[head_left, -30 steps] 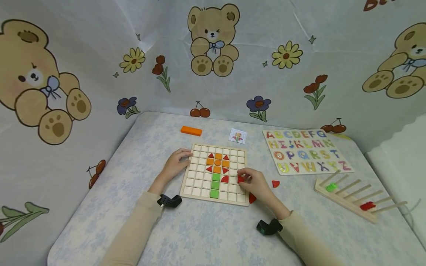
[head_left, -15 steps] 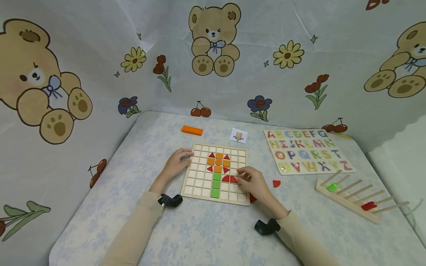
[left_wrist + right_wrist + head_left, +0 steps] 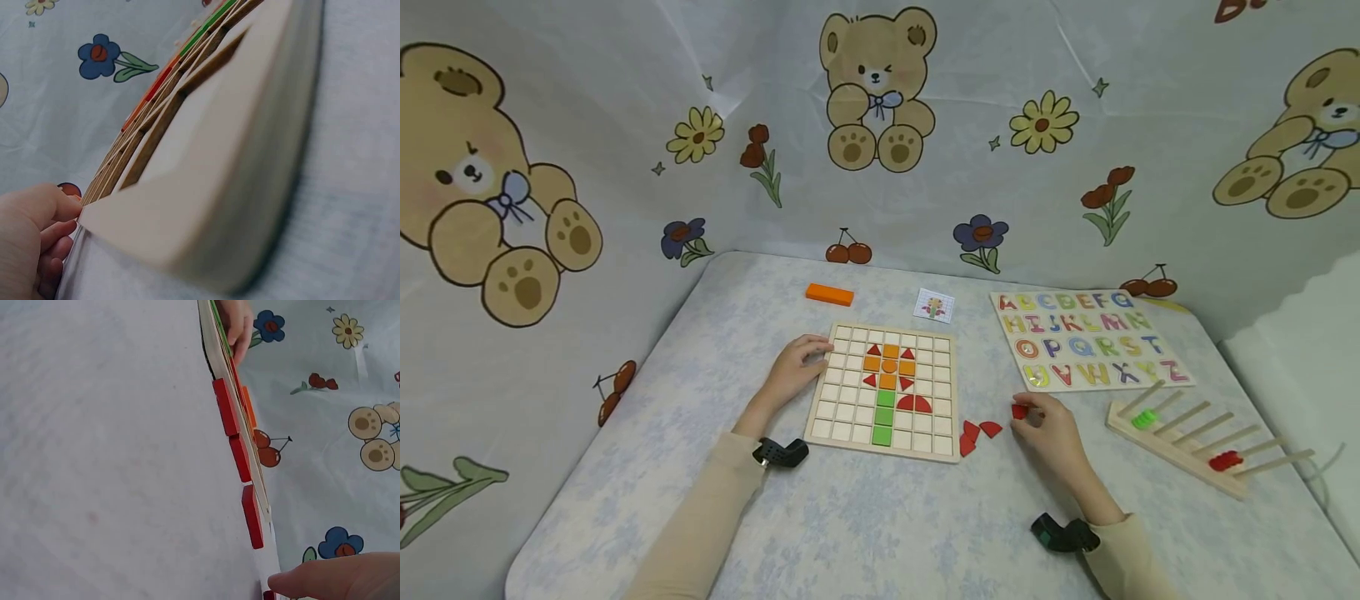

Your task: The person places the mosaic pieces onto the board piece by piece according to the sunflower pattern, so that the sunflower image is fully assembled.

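In the head view, a wooden grid board lies mid-table, bearing orange squares, red triangles, green squares and two red quarter-circle tiles side by side. My left hand grips the board's left edge; the left wrist view has the thumb and fingers at that rim. Right of the board, my right hand pinches a red quarter-circle tile, largely hidden under a finger in the right wrist view. Three loose red tiles lie between that hand and the board.
Behind the board are an orange block and a small pattern card. An alphabet board lies at the back right. In front of it stands a wooden peg rack with green rings and red rings.
A second red quarter-circle was set beside the first on the board. My right hand left it and moved right to the tile lying farthest out. The left hand stayed put.
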A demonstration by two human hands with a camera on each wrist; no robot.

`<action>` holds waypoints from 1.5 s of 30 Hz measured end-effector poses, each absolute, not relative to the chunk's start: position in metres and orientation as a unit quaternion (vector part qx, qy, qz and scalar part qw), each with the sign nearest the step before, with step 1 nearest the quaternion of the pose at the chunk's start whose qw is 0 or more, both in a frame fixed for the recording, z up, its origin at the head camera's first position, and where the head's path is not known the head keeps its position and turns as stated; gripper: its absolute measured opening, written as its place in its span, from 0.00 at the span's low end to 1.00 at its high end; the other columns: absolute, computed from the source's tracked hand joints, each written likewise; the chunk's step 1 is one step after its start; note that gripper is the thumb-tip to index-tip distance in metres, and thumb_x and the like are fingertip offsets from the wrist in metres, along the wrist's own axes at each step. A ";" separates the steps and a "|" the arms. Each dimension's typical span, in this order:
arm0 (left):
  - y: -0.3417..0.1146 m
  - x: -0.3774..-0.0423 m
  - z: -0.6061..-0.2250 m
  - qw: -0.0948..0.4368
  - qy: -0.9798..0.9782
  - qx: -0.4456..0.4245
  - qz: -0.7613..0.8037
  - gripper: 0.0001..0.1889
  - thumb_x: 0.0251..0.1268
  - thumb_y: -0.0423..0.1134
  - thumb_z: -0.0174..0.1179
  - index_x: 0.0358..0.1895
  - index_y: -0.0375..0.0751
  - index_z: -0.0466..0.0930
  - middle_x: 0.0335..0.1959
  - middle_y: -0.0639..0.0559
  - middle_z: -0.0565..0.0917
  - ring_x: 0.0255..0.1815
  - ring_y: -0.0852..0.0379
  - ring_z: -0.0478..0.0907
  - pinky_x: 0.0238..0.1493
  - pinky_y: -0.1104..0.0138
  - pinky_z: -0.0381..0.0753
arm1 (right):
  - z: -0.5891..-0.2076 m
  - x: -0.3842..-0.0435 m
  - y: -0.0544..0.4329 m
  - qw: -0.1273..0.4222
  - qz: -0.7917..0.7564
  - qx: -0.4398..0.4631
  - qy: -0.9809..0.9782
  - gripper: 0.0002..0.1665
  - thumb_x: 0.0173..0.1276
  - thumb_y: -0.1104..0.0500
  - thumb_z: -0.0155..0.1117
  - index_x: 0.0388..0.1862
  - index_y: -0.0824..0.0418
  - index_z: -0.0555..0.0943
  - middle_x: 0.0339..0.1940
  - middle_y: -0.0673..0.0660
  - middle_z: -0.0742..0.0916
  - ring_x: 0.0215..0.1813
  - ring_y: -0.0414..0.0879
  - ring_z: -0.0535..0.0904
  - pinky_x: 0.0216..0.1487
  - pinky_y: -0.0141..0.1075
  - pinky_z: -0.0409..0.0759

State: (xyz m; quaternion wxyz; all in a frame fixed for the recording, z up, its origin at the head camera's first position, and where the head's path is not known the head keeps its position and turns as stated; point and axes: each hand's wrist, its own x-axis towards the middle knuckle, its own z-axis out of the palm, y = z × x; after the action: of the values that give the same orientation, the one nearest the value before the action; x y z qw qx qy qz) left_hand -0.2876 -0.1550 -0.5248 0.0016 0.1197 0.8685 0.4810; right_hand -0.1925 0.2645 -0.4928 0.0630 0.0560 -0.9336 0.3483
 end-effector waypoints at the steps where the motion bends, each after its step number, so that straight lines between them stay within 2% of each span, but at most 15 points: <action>1: -0.155 -0.287 -0.525 0.001 0.868 0.121 0.482 0.16 0.73 0.37 0.57 0.60 0.40 0.81 0.66 0.45 0.75 0.71 0.44 0.68 0.73 0.47 0.67 | -0.494 -0.193 0.266 0.069 0.346 0.058 -0.934 0.20 0.61 0.70 0.69 0.53 0.72 0.81 0.48 0.67 0.86 0.51 0.59 0.80 0.52 0.51 0.79; 6: -0.156 -0.287 -0.528 0.000 0.870 0.123 0.478 0.16 0.73 0.37 0.57 0.60 0.41 0.81 0.66 0.45 0.75 0.71 0.44 0.68 0.72 0.47 0.67 | -0.501 -0.194 0.266 0.089 0.342 0.068 -0.933 0.17 0.59 0.70 0.71 0.49 0.69 0.83 0.42 0.62 0.88 0.42 0.50 0.78 0.41 0.32 0.76; 9: -0.156 -0.287 -0.528 -0.001 0.869 0.121 0.480 0.16 0.72 0.37 0.58 0.60 0.41 0.81 0.66 0.45 0.75 0.71 0.44 0.68 0.73 0.46 0.67 | -0.500 -0.195 0.268 0.071 0.341 0.076 -0.934 0.20 0.59 0.68 0.72 0.52 0.69 0.83 0.43 0.61 0.88 0.42 0.48 0.79 0.40 0.28 0.76; 16: -0.157 -0.286 -0.529 -0.002 0.869 0.121 0.480 0.16 0.72 0.37 0.58 0.60 0.40 0.81 0.66 0.45 0.75 0.71 0.43 0.67 0.72 0.46 0.67 | -0.487 -0.194 0.278 -0.006 0.333 0.094 -0.938 0.26 0.57 0.69 0.72 0.57 0.69 0.80 0.51 0.64 0.87 0.49 0.53 0.81 0.47 0.36 0.81; 19: -0.157 -0.285 -0.528 -0.001 0.869 0.121 0.480 0.16 0.72 0.37 0.57 0.60 0.41 0.81 0.67 0.45 0.74 0.71 0.43 0.67 0.72 0.46 0.67 | -0.488 -0.194 0.280 -0.006 0.333 0.096 -0.938 0.25 0.58 0.69 0.72 0.56 0.69 0.80 0.50 0.64 0.87 0.49 0.54 0.81 0.47 0.34 0.80; 26: -0.158 -0.285 -0.525 0.003 0.866 0.120 0.485 0.16 0.73 0.38 0.57 0.60 0.40 0.81 0.67 0.45 0.74 0.72 0.43 0.67 0.73 0.47 0.66 | -0.490 -0.195 0.272 0.037 0.351 0.096 -0.931 0.25 0.57 0.68 0.75 0.54 0.70 0.81 0.46 0.63 0.87 0.46 0.55 0.81 0.46 0.31 0.81; 34: -0.159 -0.286 -0.526 0.001 0.870 0.116 0.479 0.16 0.73 0.37 0.58 0.60 0.40 0.81 0.67 0.45 0.74 0.73 0.43 0.66 0.74 0.46 0.65 | -0.487 -0.195 0.202 0.017 0.417 0.110 -0.902 0.22 0.57 0.67 0.75 0.51 0.70 0.83 0.44 0.62 0.87 0.43 0.51 0.81 0.44 0.34 0.84; 40: -0.156 -0.285 -0.524 0.005 0.868 0.116 0.483 0.16 0.73 0.37 0.57 0.60 0.39 0.81 0.66 0.44 0.75 0.72 0.43 0.66 0.74 0.46 0.65 | -0.488 -0.197 0.147 -0.009 0.445 0.160 -0.881 0.18 0.56 0.67 0.76 0.47 0.68 0.85 0.38 0.59 0.85 0.36 0.45 0.76 0.36 0.29 0.77; 45: -0.155 -0.284 -0.522 0.004 0.870 0.115 0.480 0.16 0.73 0.38 0.57 0.60 0.40 0.81 0.67 0.45 0.74 0.72 0.43 0.66 0.73 0.46 0.65 | -0.491 -0.200 0.127 0.022 0.440 0.188 -0.878 0.15 0.53 0.70 0.77 0.41 0.67 0.86 0.31 0.58 0.83 0.30 0.42 0.72 0.31 0.27 0.72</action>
State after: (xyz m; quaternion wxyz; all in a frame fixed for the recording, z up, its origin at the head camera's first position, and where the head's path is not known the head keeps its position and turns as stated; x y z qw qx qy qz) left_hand -0.2840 -0.1547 -0.5223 0.0036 0.1152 0.8698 0.4797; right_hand -0.2004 0.1268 -0.4911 0.0215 0.1876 -0.8778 0.4402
